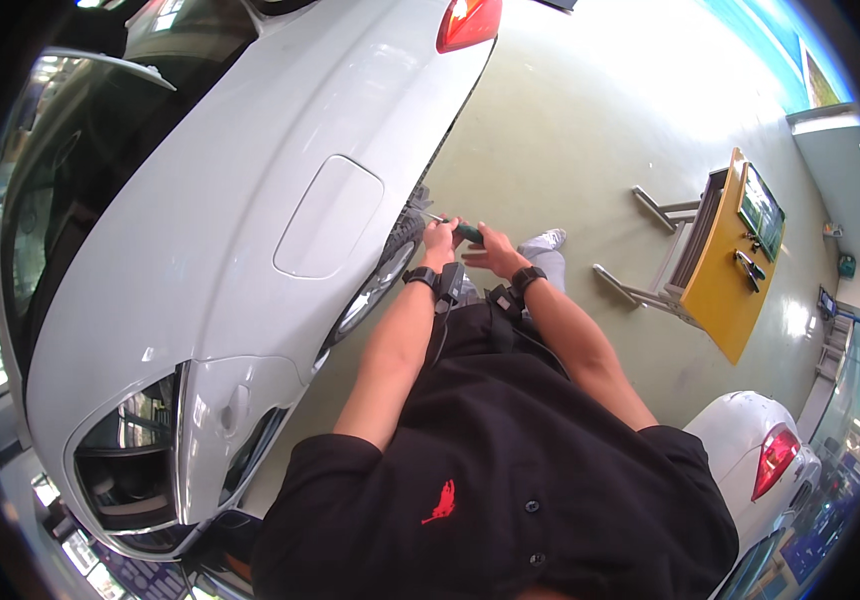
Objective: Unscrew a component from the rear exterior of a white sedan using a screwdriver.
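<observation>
Both hands (468,243) closed on green-handled tool (465,233) | beside car wheel (387,270)

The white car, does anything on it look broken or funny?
Nothing on the white car looks broken: its paint is smooth and the fuel flap sits shut. Both hands, left hand and right hand, hold a green-handled tool by the wheel. The wheel itself is mostly hidden.

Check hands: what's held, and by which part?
A green-handled tool, likely a screwdriver, gripped by its handle in both hands: left hand, right hand. Its tip points toward the car's wheel.
</observation>
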`<state>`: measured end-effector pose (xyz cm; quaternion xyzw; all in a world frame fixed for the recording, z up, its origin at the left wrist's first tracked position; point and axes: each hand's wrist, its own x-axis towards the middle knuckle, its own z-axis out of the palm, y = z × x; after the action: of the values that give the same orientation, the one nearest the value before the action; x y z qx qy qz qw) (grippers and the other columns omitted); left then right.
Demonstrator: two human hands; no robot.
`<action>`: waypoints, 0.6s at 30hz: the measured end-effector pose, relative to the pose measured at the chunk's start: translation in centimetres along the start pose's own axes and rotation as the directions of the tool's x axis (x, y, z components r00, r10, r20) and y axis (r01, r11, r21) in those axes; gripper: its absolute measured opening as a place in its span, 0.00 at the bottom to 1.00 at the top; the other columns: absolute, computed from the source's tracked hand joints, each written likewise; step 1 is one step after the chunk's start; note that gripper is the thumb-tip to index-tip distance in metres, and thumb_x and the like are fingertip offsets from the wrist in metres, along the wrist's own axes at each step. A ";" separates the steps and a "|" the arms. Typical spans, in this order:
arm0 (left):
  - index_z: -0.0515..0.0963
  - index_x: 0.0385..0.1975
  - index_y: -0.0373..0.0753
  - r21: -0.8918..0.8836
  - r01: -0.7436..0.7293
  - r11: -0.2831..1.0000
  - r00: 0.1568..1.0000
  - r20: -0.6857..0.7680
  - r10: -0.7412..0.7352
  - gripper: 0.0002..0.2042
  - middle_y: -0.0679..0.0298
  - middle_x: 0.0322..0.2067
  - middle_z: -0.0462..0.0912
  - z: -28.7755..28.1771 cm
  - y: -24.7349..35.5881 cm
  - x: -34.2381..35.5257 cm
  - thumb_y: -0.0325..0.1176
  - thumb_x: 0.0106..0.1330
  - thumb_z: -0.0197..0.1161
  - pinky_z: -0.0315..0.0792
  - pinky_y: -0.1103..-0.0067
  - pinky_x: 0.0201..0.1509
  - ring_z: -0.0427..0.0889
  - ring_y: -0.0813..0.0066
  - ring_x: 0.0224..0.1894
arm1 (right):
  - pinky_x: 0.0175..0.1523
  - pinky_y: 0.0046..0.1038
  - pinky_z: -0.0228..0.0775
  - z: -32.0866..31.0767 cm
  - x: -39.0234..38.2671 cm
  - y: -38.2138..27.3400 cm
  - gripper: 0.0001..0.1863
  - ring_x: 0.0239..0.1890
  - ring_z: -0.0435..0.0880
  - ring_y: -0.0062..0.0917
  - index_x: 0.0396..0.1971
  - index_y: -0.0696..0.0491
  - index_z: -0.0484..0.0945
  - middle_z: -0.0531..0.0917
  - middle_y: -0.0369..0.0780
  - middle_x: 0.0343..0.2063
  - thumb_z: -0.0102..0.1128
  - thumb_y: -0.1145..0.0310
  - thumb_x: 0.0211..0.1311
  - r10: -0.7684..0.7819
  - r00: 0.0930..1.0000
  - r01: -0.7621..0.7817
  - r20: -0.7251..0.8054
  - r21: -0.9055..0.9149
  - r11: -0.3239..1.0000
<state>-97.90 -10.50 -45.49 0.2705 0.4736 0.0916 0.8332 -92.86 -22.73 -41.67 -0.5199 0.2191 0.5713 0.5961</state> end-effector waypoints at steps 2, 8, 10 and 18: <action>0.59 0.47 0.35 0.021 0.008 1.000 1.000 -0.017 -0.007 0.19 0.54 0.36 0.71 -0.1 0.0 -0.1 0.18 0.53 0.49 0.74 0.71 0.37 0.76 0.64 0.34 | 0.38 0.34 0.76 -0.4 0.5 0.4 0.22 0.35 0.77 0.36 0.47 0.60 0.61 0.72 0.47 0.37 0.42 0.57 0.62 0.006 0.999 -0.004 0.049 -0.027 1.000; 0.65 0.40 0.38 0.144 -0.029 0.989 0.998 -0.048 0.037 0.14 0.57 0.37 0.71 -0.5 0.7 -1.2 0.25 0.54 0.55 0.73 0.72 0.35 0.76 0.69 0.34 | 0.42 0.30 0.73 -0.4 0.1 0.9 0.18 0.37 0.76 0.28 0.44 0.59 0.63 0.73 0.42 0.36 0.54 0.67 0.57 -0.110 0.990 0.119 0.094 -0.100 0.988; 0.67 0.36 0.39 0.306 0.023 0.952 0.995 -0.099 0.008 0.11 0.59 0.34 0.72 -0.2 0.9 -1.7 0.28 0.53 0.59 0.72 0.74 0.32 0.76 0.72 0.31 | 0.44 0.29 0.72 -0.6 -0.2 1.0 0.19 0.38 0.76 0.26 0.42 0.59 0.64 0.72 0.41 0.37 0.59 0.72 0.52 -0.217 0.972 0.228 0.092 -0.146 0.963; 0.66 0.39 0.34 0.153 -0.098 0.983 0.995 -0.020 0.103 0.13 0.58 0.31 0.74 -1.1 -0.2 0.2 0.24 0.55 0.57 0.74 0.73 0.37 0.76 0.68 0.32 | 0.40 0.31 0.74 0.5 -0.7 0.5 0.20 0.35 0.77 0.31 0.45 0.59 0.62 0.72 0.43 0.37 0.53 0.62 0.57 -0.268 0.960 0.269 0.076 -0.002 0.963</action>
<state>-98.75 -10.19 -46.20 0.3553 0.4765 0.1009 0.7978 -93.67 -22.70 -41.11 -0.5264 0.1205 0.5057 0.6728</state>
